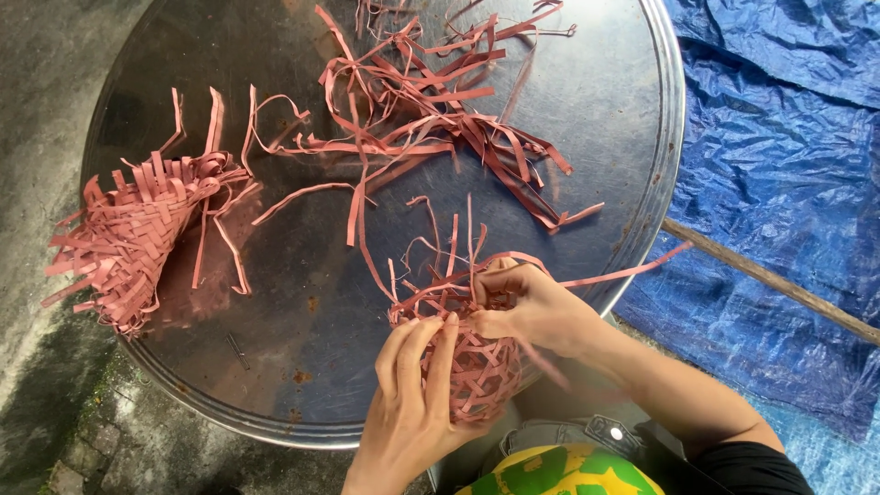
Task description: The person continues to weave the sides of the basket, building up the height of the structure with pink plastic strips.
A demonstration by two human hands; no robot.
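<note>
Half-woven basket [472, 362] of pink strips sits at the near edge of your round metal worktop [587, 137]. Your left hand [408, 403] cups its side, fingers closed against the weave; your right hand [532, 307] pinches a strip at the rim. Judged light, springy and easily crushed: hold the woven body. Farther off lie loose strips [440, 110] and a second woven cone [133, 234].
</note>
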